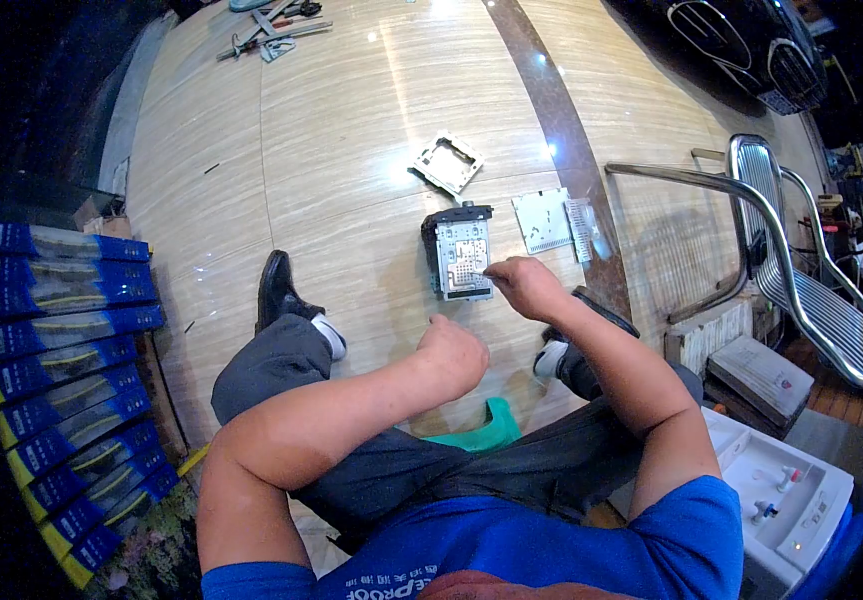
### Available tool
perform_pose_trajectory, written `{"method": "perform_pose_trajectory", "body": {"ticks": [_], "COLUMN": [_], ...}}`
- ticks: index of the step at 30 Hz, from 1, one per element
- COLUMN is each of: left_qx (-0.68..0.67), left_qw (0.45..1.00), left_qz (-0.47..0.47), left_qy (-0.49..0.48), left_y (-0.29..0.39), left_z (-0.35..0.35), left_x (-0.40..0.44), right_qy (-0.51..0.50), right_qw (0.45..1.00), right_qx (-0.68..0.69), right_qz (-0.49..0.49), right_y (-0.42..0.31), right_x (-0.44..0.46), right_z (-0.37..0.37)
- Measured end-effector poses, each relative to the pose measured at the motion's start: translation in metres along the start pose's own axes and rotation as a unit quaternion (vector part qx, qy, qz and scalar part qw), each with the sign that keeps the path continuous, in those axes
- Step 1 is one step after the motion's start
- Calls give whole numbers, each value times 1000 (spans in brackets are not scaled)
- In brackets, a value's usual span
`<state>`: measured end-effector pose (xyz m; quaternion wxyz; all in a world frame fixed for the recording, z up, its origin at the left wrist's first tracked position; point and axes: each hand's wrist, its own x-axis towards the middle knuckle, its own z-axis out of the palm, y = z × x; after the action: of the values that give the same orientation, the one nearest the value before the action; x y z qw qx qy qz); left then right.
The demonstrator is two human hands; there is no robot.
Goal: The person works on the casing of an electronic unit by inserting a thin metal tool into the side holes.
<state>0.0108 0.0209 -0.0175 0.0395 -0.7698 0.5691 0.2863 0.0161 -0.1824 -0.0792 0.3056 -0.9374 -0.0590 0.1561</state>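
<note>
A boxy metal car stereo unit [466, 262] with a dark front stands on the tiled floor between my feet, its perforated board side facing up. My right hand [528, 287] is over the unit's right edge, thumb and fingers pinched on a thin dark tool [487, 274] whose tip reaches the board. The tool's kind is too small to tell. My left hand [456, 352] is curled closed just nearer to me than the unit, apart from it. Its fingers are mostly turned under, so anything inside them is hidden.
Beyond the unit lies a metal frame [448, 165]; to its right, a flat metal cover plate [543, 220]. Tools [273, 40] lie far left. Blue-yellow boxes [71, 340] are stacked left. A chrome chair [801, 260] and water dispenser [781, 490] stand right. I sit over a green stool [491, 430].
</note>
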Motion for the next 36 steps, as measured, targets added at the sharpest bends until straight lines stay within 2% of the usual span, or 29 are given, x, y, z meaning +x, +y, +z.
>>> {"method": "perform_pose_trajectory", "body": {"ticks": [11, 16, 20, 28, 36], "left_qx": [-13, -11, -13, -11, -10], "left_qw": [1000, 999, 1000, 1000, 1000], "left_qz": [1, -9, -5, 2, 1], "left_qy": [-15, -29, -11, -13, 9], "left_y": [0, 1, 1, 0, 1], "left_z": [-3, -8, -6, -4, 0], "left_x": [-1, -2, -3, -2, -2], "right_qy": [3, -22, -26, 0, -12], "right_qw": [1000, 998, 998, 1000, 1000], "right_qx": [-7, -24, -21, -2, -19], "right_qz": [5, 60, 61, -15, 11], "right_y": [0, -3, -7, 3, 3], "right_x": [0, 0, 0, -1, 1], "right_z": [0, -3, -7, 2, 2]}}
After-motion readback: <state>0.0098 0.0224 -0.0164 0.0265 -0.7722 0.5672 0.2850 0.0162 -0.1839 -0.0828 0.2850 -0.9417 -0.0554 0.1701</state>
